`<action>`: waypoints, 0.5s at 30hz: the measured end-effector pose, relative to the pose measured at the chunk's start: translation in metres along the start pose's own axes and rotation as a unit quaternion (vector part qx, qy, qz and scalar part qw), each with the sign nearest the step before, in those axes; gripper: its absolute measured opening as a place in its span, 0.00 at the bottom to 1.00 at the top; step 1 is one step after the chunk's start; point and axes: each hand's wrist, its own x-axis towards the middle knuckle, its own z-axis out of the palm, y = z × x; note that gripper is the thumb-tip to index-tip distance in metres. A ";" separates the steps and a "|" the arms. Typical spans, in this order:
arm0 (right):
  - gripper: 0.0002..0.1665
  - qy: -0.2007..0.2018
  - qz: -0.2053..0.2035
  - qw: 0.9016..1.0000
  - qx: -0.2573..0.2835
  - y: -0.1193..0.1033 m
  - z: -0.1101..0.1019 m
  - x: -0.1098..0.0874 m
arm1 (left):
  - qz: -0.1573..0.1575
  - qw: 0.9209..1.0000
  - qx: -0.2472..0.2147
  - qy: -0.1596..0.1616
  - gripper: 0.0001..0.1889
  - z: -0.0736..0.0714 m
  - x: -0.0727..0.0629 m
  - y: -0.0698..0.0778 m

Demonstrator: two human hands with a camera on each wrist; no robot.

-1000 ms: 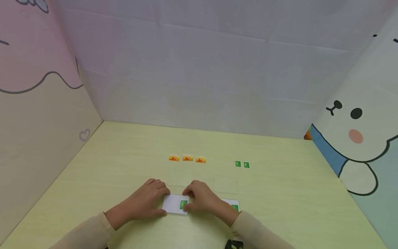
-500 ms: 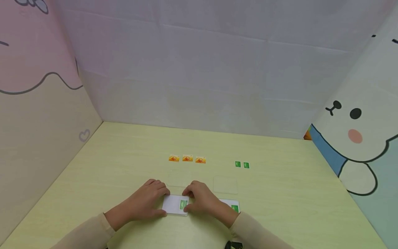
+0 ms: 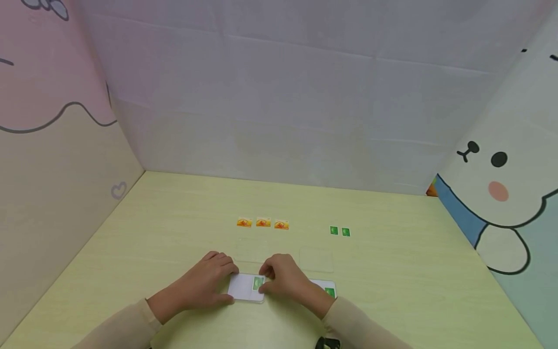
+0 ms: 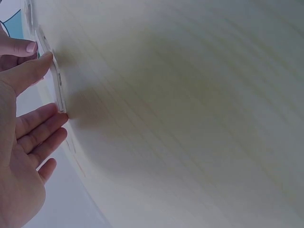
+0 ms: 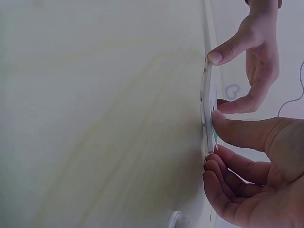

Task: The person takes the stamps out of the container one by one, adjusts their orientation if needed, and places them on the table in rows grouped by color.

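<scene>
A white card (image 3: 240, 286) in a clear, thin holder lies on the table between both hands. My left hand (image 3: 207, 281) grips its left end, thumb at the near edge and fingers at the far edge; the left wrist view shows the thumb and fingertips on the clear rim (image 4: 59, 90). On the card's right end sits a small green sticker (image 3: 258, 283) with a white border. My right hand (image 3: 285, 278) pinches at the sticker's right side, thumb on its lower corner and the other fingers curled. In the right wrist view that thumb (image 5: 228, 128) presses the card's face.
A second white card (image 3: 321, 283) with a green sticker (image 3: 330, 292) lies partly hidden behind the right forearm. Farther back are three orange-yellow stickers (image 3: 263, 222) in a row and two green ones (image 3: 340, 231). Two clear rectangular pieces (image 3: 316, 259) lie just beyond the hands.
The green sticker has shifted slightly toward the card's far edge, and my right hand has moved a little right with it. My left hand has stayed in place on the card.
</scene>
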 end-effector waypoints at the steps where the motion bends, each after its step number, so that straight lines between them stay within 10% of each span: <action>1: 0.14 0.001 -0.001 1.000 0.002 0.000 0.000 0.000 | -0.002 1.000 -0.001 -0.002 0.24 0.000 0.000 0.000; 15: 0.11 0.017 -0.007 1.000 0.002 0.000 0.000 0.002 | -0.004 1.000 0.002 -0.002 0.24 0.000 0.000 0.000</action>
